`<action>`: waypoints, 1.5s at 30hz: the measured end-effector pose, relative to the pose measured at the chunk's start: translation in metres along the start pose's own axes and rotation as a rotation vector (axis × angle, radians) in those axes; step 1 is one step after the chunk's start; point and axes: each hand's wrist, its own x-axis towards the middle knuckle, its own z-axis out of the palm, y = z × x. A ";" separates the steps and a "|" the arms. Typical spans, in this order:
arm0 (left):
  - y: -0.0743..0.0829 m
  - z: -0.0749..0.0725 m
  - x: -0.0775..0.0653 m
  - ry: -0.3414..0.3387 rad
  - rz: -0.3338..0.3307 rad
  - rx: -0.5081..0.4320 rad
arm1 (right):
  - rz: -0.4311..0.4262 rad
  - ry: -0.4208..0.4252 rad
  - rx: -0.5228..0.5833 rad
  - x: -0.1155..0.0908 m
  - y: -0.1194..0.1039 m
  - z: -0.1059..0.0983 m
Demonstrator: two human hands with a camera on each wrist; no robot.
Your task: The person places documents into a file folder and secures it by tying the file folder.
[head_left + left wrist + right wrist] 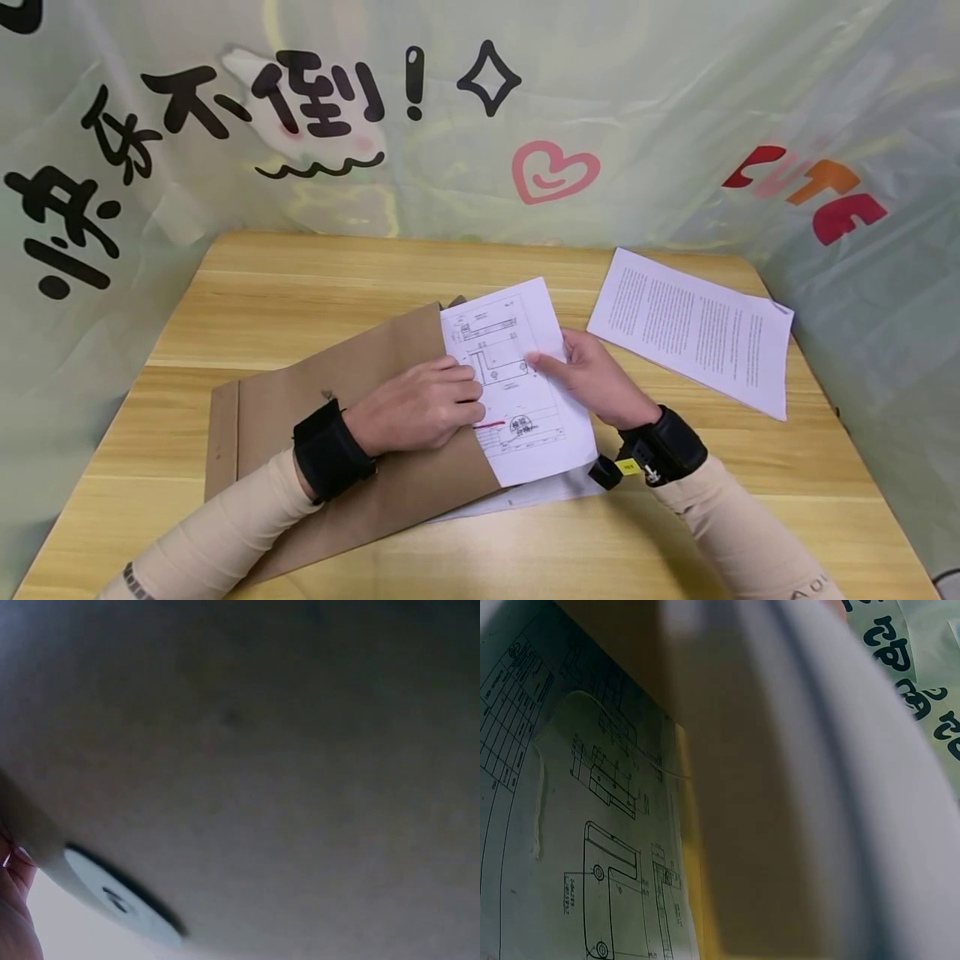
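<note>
A brown paper envelope (330, 417) lies slanted across the table, its mouth toward the right. With curled fingers my left hand (416, 404) grips the envelope's edge at that mouth. White sheets with a technical drawing (517, 383) stick out of it, their left part hidden inside. My right hand (600, 379) pinches the sheets' right edge, thumb on top and fingers behind. The left wrist view is filled by the envelope's brown face (262, 810), with a pale round button disc (124, 896) and some fingertips (22, 866) at the left.
Under the envelope lies another drawing sheet (525, 493); the right wrist view shows its drawing (615, 855) with a thin string (540, 802) across it. Printed text pages (697, 333) lie at the back right. Patterned curtains (637, 92) surround the wooden table (315, 258).
</note>
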 end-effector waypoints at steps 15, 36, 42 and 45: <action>0.003 0.002 0.002 -0.016 -0.004 0.000 | -0.001 -0.016 -0.008 0.002 0.000 0.009; 0.004 0.002 0.008 -0.003 0.011 -0.011 | -0.004 -0.013 -0.023 0.003 0.000 0.020; 0.004 0.002 0.010 -0.012 0.013 -0.002 | -0.005 -0.012 -0.026 0.003 -0.002 0.022; 0.004 0.002 0.010 -0.013 0.015 -0.001 | -0.006 0.000 -0.043 0.003 -0.003 0.023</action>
